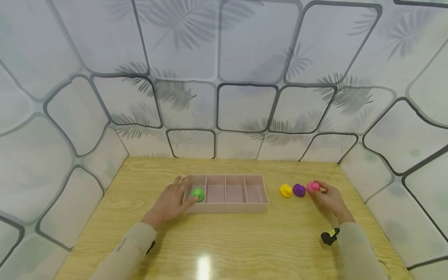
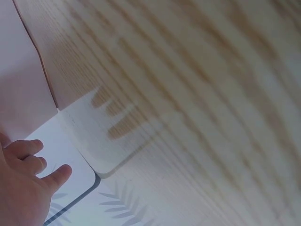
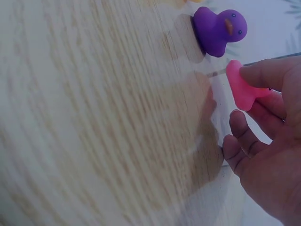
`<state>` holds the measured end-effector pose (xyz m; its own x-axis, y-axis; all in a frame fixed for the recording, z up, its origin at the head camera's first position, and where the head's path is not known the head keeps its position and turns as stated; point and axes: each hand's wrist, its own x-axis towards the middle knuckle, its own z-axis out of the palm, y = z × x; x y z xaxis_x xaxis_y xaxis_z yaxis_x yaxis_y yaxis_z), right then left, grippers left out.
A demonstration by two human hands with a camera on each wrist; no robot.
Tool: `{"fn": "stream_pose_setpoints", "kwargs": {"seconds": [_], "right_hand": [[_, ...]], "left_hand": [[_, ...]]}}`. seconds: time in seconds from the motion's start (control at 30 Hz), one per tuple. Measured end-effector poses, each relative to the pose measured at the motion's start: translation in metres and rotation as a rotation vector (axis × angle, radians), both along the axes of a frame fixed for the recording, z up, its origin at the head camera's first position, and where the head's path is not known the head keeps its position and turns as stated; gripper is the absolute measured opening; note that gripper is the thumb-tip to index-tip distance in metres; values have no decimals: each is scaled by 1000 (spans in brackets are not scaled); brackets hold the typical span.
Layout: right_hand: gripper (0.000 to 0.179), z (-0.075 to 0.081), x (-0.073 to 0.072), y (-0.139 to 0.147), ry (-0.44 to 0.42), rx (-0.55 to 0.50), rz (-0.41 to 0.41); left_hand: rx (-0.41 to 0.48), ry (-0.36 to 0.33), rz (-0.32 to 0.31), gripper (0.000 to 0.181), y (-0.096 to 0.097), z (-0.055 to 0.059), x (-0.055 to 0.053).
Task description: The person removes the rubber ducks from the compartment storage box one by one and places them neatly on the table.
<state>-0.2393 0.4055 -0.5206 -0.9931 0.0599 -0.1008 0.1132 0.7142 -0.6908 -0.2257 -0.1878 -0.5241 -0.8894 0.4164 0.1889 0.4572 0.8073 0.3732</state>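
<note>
A pale pink divided tray [image 1: 225,208] lies on the wooden table, its compartments side by side. A green rubber duck [image 1: 198,194] sits in the leftmost compartment. My left hand [image 1: 169,202] holds the tray's left end, thumb over the front rim near the duck and fingers at the back corner. With thumb and fingertips, my right hand [image 1: 328,198] pinches a pink rubber duck [image 3: 242,89], which shows tilted in the right wrist view. Just left of it stand a purple rubber duck [image 1: 299,190] and a yellow rubber duck [image 1: 286,191], both upright.
Behind the table [image 1: 224,237] and along both sides rise pale walls [image 1: 248,109] with grey outlines and leaf prints. A black wrist device [image 1: 329,236] with a yellow mark sits by the right sleeve.
</note>
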Motion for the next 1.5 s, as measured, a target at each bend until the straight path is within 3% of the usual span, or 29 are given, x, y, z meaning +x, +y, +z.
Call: {"fn": "stream_pose_setpoints", "kwargs": {"seconds": [0.63, 1.17, 1.5], "right_hand": [[65, -7, 2, -1, 14, 4, 66], [63, -9, 3, 0, 37, 33, 27], [67, 6, 2, -5, 123, -16, -25]], "left_hand": [[5, -3, 7, 86, -1, -3, 0], [8, 13, -6, 85, 1, 1, 1], [7, 13, -8, 84, 1, 2, 1]]}}
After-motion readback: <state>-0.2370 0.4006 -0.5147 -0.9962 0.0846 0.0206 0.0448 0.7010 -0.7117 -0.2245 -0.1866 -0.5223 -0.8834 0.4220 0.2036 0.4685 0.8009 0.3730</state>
